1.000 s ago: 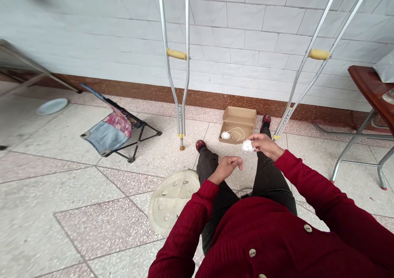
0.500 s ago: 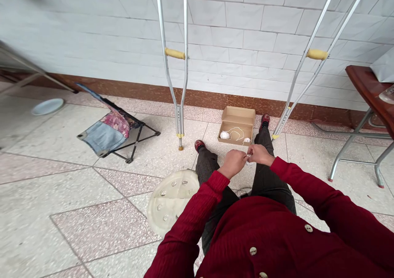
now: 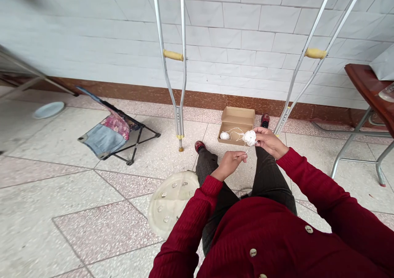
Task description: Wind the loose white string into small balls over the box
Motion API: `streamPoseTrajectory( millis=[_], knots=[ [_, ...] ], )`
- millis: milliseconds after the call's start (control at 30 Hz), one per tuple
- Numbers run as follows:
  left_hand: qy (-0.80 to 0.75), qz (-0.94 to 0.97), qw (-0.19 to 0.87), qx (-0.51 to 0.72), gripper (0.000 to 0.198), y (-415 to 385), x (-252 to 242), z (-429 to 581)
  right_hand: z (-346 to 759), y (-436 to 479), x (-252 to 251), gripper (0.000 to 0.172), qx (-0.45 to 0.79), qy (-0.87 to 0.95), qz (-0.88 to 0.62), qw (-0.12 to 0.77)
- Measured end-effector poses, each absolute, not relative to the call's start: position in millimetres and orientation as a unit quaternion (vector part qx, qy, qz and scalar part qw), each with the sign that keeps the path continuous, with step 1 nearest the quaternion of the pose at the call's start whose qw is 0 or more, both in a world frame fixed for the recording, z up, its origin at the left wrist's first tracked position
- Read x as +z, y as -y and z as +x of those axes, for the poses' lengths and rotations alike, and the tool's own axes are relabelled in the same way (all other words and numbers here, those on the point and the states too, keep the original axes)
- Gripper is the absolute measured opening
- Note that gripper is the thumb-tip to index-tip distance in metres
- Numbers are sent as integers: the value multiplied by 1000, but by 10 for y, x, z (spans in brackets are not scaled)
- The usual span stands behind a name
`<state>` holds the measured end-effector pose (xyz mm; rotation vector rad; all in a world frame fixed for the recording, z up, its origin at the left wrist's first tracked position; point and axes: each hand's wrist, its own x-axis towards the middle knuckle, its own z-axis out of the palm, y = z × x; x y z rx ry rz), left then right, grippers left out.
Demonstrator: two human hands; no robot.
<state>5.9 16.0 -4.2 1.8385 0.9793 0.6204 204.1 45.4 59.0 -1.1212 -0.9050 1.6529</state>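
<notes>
White thread ball (image 3: 249, 137) gripped at fingertips of R hand (image 3: 268, 142), fingers curled round its far side. A strand runs down from ball to L hand (image 3: 229, 163), pinched betw. thumb & forefinger, just below ball. Cardboard box (image 3: 236, 124) w/ a second small ball (image 3: 225, 135) seen beyond fingers, on floor.

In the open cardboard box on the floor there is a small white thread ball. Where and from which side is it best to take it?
Pinch the small thread ball around its round sides, coming from above: the cardboard box is open upward, and its low walls block a sideways approach.
</notes>
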Motion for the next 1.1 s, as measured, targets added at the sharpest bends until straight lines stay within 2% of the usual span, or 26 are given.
streamPoseTrajectory(
  millis=[67,133,233,300,400,467,600,700,800,900,1000,1100],
  knots=[
    [-407,761,444,240,32,-220,-47,11,2028,-386,690,27,702,397,-430,406],
    [-424,783,395,226,28,-289,-28,-42,2009,-291,665,24,717,453,-424,320],
    [-426,839,284,186,27,-370,73,-82,1956,-144,416,23,697,517,-452,207],
    [-416,873,207,147,28,-367,158,-48,1926,-102,181,22,661,521,-512,173],
    [-404,898,138,103,29,-255,218,86,1933,-186,-119,22,571,505,-617,198],
    [-419,892,138,99,29,-145,183,182,1970,-313,-226,23,523,497,-649,242],
    [-475,822,277,145,32,-2,3,247,2031,-510,-178,28,491,452,-646,371],
    [-463,777,382,190,35,-6,-135,173,2033,-475,35,32,541,414,-579,448],
    [-447,775,400,201,33,-62,-225,74,2023,-301,262,29,620,428,-508,418],
    [-423,808,369,179,27,-128,-243,22,2015,-93,344,27,679,468,-461,328],
    [-380,850,333,148,27,-199,-199,20,2004,49,239,25,719,483,-444,229],
    [-381,880,261,113,32,-274,-137,11,2001,96,48,23,713,481,-469,199]
  ],
)
